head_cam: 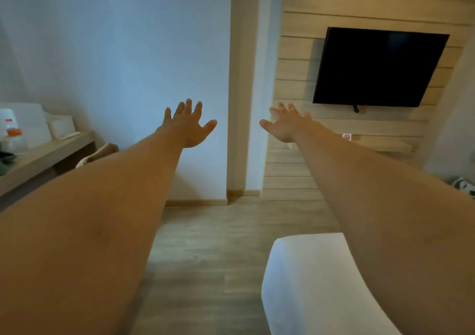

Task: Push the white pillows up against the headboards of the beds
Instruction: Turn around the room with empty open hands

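Both my arms stretch straight out in front of me at chest height. My left hand is open with the fingers spread and holds nothing. My right hand is likewise open and empty, palm down. Below my right forearm, the white corner of a bed shows at the bottom right. No pillow and no headboard are in view.
A black wall-mounted TV hangs on wooden panelling, with a narrow shelf under it. A wooden desk at the left carries a bottle and white items. A wood-look floor lies between the bed and the wall.
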